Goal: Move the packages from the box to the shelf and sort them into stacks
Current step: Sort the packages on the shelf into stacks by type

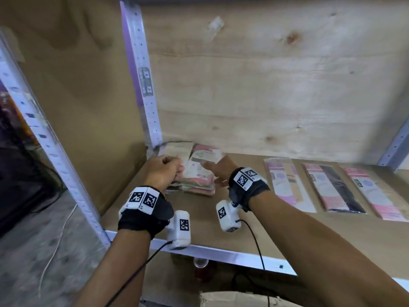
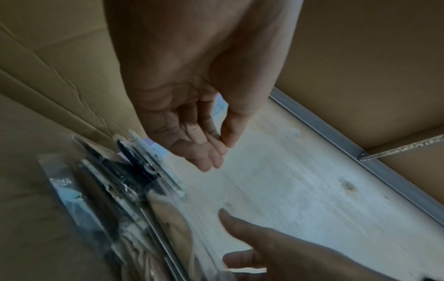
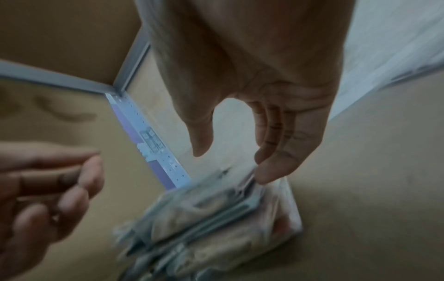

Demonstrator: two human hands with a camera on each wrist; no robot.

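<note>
Both hands hover over the stack of packages (image 1: 194, 171) in the shelf's (image 1: 276, 222) back-left corner. Left hand (image 1: 163, 171) fingers loosely curled, empty; right hand (image 1: 215, 171) fingers relaxed, together, holding nothing. Labels too blurred to read.

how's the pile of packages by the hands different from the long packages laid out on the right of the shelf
The pile of packages is heaped several deep near the left rear corner, between the left hand and right hand; the three long packages lie side by side, with no hand near them. The pile's packages look shorter and squarer; the long ones are narrow strips. Both sets are in clear wrap with pink print, flat on the shelf.
</note>
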